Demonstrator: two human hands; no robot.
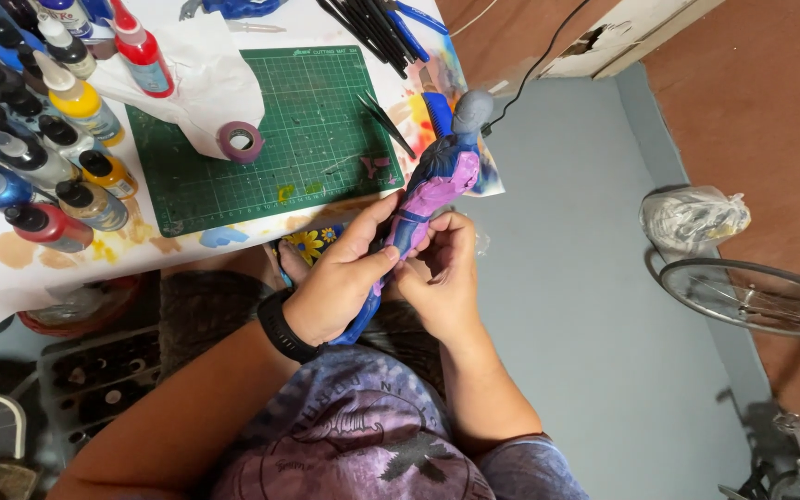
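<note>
We grip the blue-and-purple figure (432,190) in both hands: left hand (340,282) wrapped round its legs, right hand (442,273) pinching its waist, just off the bench (11,264) edge.

One blue and purple action figure (437,181), held by two hands. One green cutting mat (307,130), one purple tape roll (240,141), one bicycle wheel (756,296), one wrapped bag (693,218). Over a dozen paint bottles (39,120), exact number unclear.

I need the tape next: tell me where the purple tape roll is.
In the head view, the purple tape roll lies at the left edge of the green cutting mat, against crumpled white paper, right of the paint bottles.
</note>
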